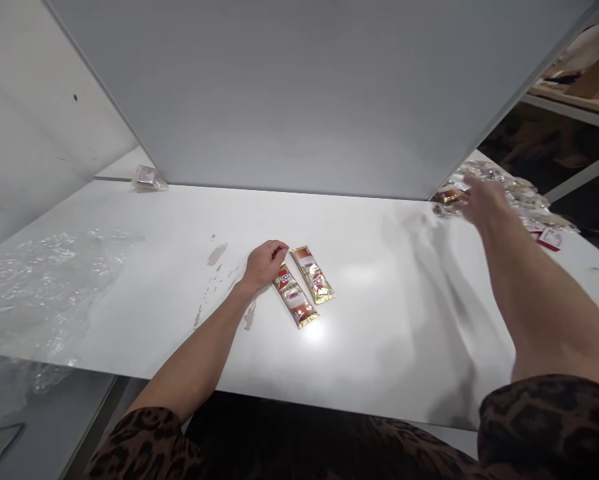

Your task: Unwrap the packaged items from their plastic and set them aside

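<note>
Two Nescafé coffee sachets with gold ends lie side by side, slanted, on the white table. My left hand (265, 263) has its fingers curled closed on the top end of the left coffee sachet (295, 295). Just beside it, apart from my fingers, is the right coffee sachet (313, 275). My right arm stretches to the far right, where my right hand (484, 200) is over a pile of clear-wrapped packets (522, 193). Another coffee sachet (449, 195) shows at its fingertips. Those fingers are blurred, so their grip on it is unclear.
A tall grey panel (279, 100) stands along the back of the white table (369, 347). Crumpled clear plastic (44, 287) spreads over the left side. A small bagged packet (147, 177) sits at back left, and a red-and-white card (549, 238) lies by the pile.
</note>
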Motion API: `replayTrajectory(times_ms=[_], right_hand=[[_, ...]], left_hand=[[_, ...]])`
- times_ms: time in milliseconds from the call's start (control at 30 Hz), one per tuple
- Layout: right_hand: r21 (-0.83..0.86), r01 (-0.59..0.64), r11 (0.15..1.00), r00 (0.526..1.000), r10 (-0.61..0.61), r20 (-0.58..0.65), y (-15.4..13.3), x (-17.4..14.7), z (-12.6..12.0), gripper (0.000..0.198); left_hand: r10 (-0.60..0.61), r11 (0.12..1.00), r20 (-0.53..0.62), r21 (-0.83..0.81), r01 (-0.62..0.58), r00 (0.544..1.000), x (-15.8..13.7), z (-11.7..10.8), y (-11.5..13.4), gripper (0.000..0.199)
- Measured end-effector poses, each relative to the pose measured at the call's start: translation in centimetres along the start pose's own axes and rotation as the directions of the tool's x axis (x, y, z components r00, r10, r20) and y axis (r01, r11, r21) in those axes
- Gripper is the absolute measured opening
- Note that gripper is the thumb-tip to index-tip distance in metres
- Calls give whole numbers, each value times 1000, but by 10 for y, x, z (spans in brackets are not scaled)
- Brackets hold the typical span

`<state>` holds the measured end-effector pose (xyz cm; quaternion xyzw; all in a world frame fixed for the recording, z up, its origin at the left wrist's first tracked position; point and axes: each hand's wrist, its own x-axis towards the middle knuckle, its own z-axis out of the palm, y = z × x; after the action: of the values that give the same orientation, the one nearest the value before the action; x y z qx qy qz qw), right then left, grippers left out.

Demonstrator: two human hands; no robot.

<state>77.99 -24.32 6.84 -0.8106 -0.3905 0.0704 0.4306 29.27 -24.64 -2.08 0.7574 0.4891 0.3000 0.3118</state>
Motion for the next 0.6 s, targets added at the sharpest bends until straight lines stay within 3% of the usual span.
replayTrajectory(times_ms=[100, 200, 267, 367, 467, 533, 600], right_hand=[[138, -103, 985, 991, 89, 105, 8, -73, 23, 16], [198, -112, 974, 971, 64, 232, 11, -144, 39, 24], [212, -43, 976, 940, -33, 340, 3, -185, 48, 34], [159, 118, 980, 845, -183, 502, -24, -233, 61, 54], [55, 258, 965, 761, -237, 604, -57, -264, 80, 63], [-24, 343, 939, 736, -253, 628, -74, -279, 93, 66], [-109, 404, 908, 742, -255, 619, -86, -290, 104, 69]], left_hand=[[6, 999, 1, 54, -6, 1000, 2, 2, 2, 23], [14, 993, 21, 115, -16, 1000, 4, 3, 4, 24], [32, 986, 34, 162, -37, 999, 4, 4, 5, 25], [61, 975, 46, 213, -69, 997, 4, 6, 7, 28], [69, 966, 67, 244, -83, 995, 3, 8, 8, 29], [72, 963, 75, 255, -89, 995, 2, 9, 9, 30], [71, 963, 81, 255, -89, 994, 1, 9, 11, 30]])
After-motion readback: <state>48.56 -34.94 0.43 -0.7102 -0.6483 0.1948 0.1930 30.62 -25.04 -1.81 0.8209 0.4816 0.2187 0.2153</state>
